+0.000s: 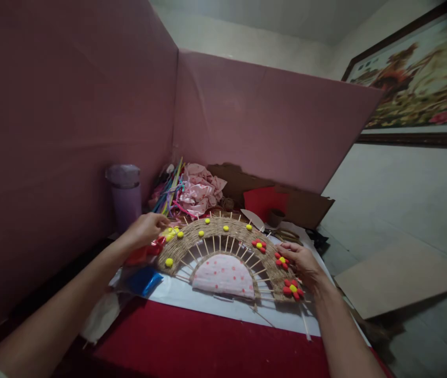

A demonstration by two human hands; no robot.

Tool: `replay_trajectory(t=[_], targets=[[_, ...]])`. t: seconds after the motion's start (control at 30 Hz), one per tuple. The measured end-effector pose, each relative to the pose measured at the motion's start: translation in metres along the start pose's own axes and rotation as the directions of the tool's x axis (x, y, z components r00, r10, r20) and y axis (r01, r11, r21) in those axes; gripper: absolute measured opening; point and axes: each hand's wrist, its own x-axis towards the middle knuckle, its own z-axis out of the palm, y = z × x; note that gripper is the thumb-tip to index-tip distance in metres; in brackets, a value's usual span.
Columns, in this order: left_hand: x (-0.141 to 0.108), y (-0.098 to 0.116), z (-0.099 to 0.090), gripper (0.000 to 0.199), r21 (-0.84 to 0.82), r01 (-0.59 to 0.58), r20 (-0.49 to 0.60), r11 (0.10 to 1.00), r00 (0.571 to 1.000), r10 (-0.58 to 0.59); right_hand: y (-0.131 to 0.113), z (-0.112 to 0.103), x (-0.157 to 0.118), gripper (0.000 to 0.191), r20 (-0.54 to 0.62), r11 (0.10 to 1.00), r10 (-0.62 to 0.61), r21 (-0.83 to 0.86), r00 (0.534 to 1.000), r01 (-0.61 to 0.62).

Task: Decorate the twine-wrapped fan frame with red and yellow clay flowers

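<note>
A half-round woven twine fan [215,227] with thin sticks radiating through it lies in front of me. Yellow dots line its band. Red flowers with yellow centres, like the lowest flower [293,289], sit along its right side. Pink dotted cloth [223,275] covers the inner half circle. My right hand [302,261] is closed on the band's right edge, beside the middle flower. At the upper left, my left hand [150,228] has its fingers drawn together near the fan's edge and a yellow packet [172,232]; what they pinch is hidden.
A purple tumbler [126,197] stands at the left by the pink partition [255,115]. Crumpled pink cloth [199,189] and coloured pipe cleaners [172,186] are piled behind the fan. A blue packet [144,282] lies left on white paper. Scissors [288,236] rest behind my right hand.
</note>
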Motion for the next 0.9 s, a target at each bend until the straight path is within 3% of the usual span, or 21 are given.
replay_trajectory(t=[0.1,0.3,0.43,0.63,0.7,0.73,0.8,0.83,0.9], targets=[[0.009,-0.012,-0.002,0.025,0.093,-0.014,-0.028,0.996,0.999,0.017,0.0,0.001,0.0,0.031,-0.005,1.0,0.0,-0.011,1.0,0.0],[0.014,-0.023,0.011,0.041,0.168,-0.086,-0.003,0.982,0.996,0.087,-0.003,0.004,-0.003,0.032,-0.019,0.999,0.005,-0.032,1.0,-0.006],[0.019,-0.023,0.012,0.022,0.2,-0.084,-0.032,0.976,0.995,0.092,-0.004,0.006,-0.005,0.033,-0.006,0.999,-0.002,-0.039,1.0,0.002],[0.012,-0.001,0.0,0.027,0.214,-0.019,-0.241,0.977,0.968,0.071,-0.002,0.006,-0.005,0.031,-0.003,0.999,-0.013,-0.042,1.0,0.013],[0.003,0.012,-0.005,0.027,0.228,0.035,-0.349,0.973,0.936,0.048,-0.001,0.006,-0.004,0.03,0.001,0.999,-0.019,-0.041,1.0,0.019],[-0.001,0.019,-0.007,0.026,0.251,0.064,-0.442,0.966,0.895,0.055,-0.001,0.006,-0.004,0.029,0.004,0.999,-0.021,-0.041,1.0,0.022],[-0.006,0.029,-0.011,0.023,0.184,0.077,-0.563,0.98,0.825,0.041,0.0,0.005,-0.003,0.029,0.007,0.999,-0.024,-0.038,1.0,0.024],[-0.008,0.033,-0.012,0.02,0.079,0.058,-0.549,0.995,0.836,-0.005,0.001,0.005,-0.002,0.029,0.007,0.999,-0.024,-0.037,1.0,0.024],[-0.008,0.035,-0.011,0.009,-0.213,0.086,-0.357,0.973,0.92,-0.159,0.001,0.005,-0.002,0.029,0.006,0.999,-0.022,-0.035,1.0,0.022]])
